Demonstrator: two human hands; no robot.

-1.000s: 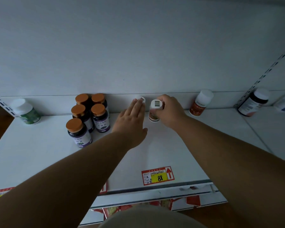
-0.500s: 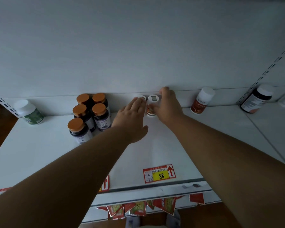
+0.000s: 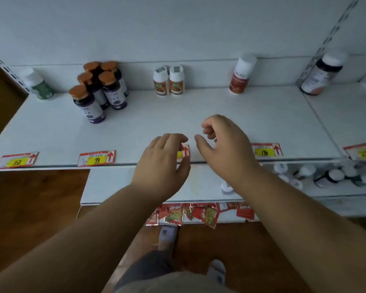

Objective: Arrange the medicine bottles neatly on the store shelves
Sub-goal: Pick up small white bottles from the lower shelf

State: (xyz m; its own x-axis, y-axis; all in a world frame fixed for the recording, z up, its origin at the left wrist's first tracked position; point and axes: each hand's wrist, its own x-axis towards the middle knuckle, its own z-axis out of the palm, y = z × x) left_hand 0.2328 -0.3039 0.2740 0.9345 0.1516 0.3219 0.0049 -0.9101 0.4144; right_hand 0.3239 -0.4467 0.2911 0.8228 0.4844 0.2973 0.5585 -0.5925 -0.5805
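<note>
Empty hands (image 3: 199,149) before paired white bottles (image 3: 169,81)

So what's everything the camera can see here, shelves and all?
Orange-capped bottles: five, dark with purple labels, clustered at the back left of the top shelf.
Small white bottles: two, orange labels, side by side at the back centre.
Green-label bottle: one, white cap, far left.
Red-label bottle: one, white cap, back right.
Dark bottle: one, white cap, by the right upright.
Price tags: several, red and yellow, along the shelf's front edge.
Lower-shelf bottles: several, white-capped, too blurred to count.
Left hand: loosely curled, empty, over the front edge.
Right hand: loosely curled, empty, beside it.
</note>
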